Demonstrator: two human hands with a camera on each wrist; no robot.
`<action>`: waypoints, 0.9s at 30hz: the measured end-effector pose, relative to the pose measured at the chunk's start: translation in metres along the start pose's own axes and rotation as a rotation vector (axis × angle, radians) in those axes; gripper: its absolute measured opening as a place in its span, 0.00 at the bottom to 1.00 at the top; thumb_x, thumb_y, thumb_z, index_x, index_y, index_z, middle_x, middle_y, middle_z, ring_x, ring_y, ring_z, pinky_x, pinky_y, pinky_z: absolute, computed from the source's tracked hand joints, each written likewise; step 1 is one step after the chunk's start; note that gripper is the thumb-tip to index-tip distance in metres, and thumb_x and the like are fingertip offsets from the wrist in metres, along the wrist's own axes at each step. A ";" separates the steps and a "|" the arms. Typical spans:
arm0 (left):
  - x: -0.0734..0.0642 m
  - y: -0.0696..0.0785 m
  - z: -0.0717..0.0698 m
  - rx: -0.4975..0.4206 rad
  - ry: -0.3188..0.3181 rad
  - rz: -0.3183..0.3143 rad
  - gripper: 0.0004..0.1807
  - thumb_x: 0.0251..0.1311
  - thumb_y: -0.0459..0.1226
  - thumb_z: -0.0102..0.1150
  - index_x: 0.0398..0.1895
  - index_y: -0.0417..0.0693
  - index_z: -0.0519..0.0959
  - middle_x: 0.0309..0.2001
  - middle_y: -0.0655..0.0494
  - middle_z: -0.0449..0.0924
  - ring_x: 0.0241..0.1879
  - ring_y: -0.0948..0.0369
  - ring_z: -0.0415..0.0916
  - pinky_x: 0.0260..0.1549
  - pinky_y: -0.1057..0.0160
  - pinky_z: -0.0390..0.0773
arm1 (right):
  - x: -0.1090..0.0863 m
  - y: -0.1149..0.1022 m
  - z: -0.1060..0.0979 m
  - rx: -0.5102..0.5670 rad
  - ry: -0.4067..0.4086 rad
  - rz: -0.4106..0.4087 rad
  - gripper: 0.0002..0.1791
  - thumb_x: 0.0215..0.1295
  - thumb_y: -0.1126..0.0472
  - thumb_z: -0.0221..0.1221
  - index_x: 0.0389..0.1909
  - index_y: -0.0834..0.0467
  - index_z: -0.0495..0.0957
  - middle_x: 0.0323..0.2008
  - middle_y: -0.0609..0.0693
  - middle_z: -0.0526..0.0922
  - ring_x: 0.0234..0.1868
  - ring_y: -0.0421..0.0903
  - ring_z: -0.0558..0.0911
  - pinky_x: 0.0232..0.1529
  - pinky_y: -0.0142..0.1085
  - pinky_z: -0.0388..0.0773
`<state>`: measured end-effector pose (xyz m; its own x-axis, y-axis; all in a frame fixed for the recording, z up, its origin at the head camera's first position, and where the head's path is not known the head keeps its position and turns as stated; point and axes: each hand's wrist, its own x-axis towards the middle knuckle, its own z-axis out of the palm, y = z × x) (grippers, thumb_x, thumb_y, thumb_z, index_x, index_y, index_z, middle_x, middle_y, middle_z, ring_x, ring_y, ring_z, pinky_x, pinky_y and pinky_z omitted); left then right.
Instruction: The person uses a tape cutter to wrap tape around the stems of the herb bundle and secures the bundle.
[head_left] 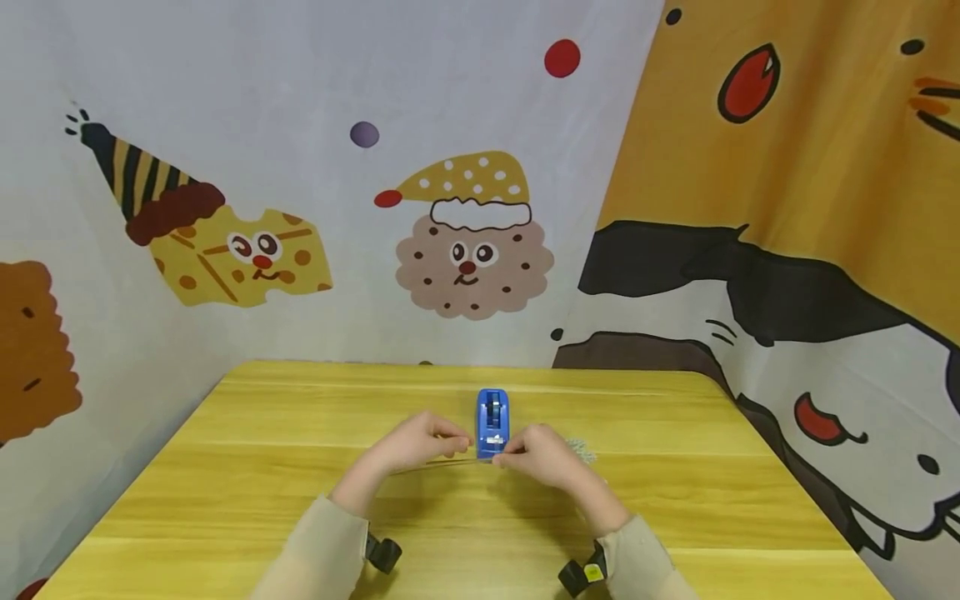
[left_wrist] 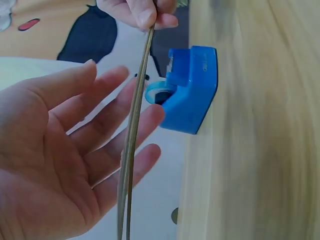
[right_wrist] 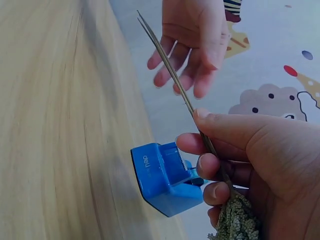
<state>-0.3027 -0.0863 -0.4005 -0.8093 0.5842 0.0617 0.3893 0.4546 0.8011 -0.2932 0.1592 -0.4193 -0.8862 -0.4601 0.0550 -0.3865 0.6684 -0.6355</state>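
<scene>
My right hand point(right_wrist: 280, 155) pinches a thin bunch of dried flower stems point(right_wrist: 172, 70) between thumb and fingers. Its pale grey-green flower heads point(right_wrist: 237, 220) hang below the palm, and in the head view they show to the right of that hand. The bare stem ends stretch left, past my left hand point(left_wrist: 70, 145). That hand has its fingers spread and loosely bent, palm toward the stems, gripping nothing. Just beyond both hands, a blue tape dispenser point(head_left: 483, 425) stands on the table, with a roll of clear tape point(left_wrist: 159, 92) in it.
The wooden table point(head_left: 247, 433) has light yellow grain and reaches back to a cloth backdrop point(head_left: 300, 75) with cartoon prints. A black wrist camera point(head_left: 384, 554) sits at the left sleeve, another camera point(head_left: 573, 577) at the right.
</scene>
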 end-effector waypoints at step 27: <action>-0.015 0.004 0.005 0.031 -0.081 -0.033 0.17 0.63 0.29 0.55 0.53 0.47 0.83 0.40 0.50 0.85 0.12 0.68 0.53 0.11 0.73 0.56 | -0.003 -0.002 -0.012 0.018 -0.006 -0.027 0.13 0.63 0.54 0.64 0.29 0.61 0.87 0.22 0.52 0.82 0.18 0.38 0.64 0.18 0.29 0.62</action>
<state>-0.2872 -0.0897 -0.4012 -0.7843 0.6202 -0.0140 0.3773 0.4948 0.7829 -0.2931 0.1658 -0.4088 -0.8739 -0.4813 0.0676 -0.4054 0.6452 -0.6476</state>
